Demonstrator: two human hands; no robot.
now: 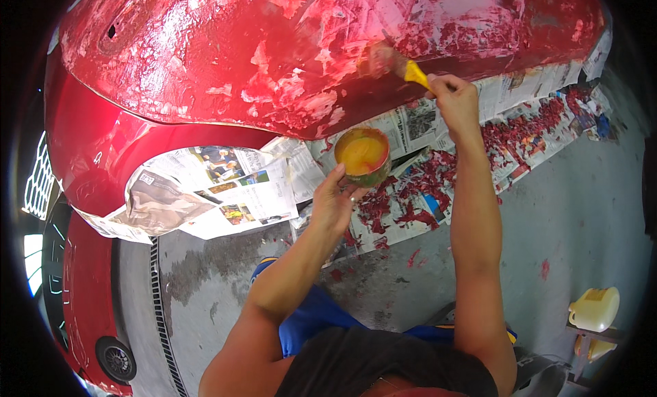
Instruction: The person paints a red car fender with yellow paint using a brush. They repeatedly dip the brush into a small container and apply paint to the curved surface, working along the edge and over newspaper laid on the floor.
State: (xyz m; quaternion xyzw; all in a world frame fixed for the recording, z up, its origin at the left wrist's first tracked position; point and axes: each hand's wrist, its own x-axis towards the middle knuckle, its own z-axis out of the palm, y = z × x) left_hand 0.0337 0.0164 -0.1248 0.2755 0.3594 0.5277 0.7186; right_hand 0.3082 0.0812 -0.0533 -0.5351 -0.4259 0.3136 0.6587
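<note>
My left hand point(334, 204) is closed round a small round can point(375, 179), its open top toward me and a yellowish liquid inside. In my right hand point(454, 107) is a paintbrush point(416, 75) with a yellow handle, gripped near the handle's end. Its bristles, blurred by motion, are at the lower part of a red car panel point(226, 61). Red paint on that panel is wrinkled and flaking, with pinkish bare patches across the middle and right.
Newspaper point(256, 191) is taped along the car's lower edge. More newspaper on the floor bears red paint flakes point(410, 204). A floor grate point(161, 308) runs at left, near another red car point(89, 287). A cream container point(594, 309) stands on a stand at right.
</note>
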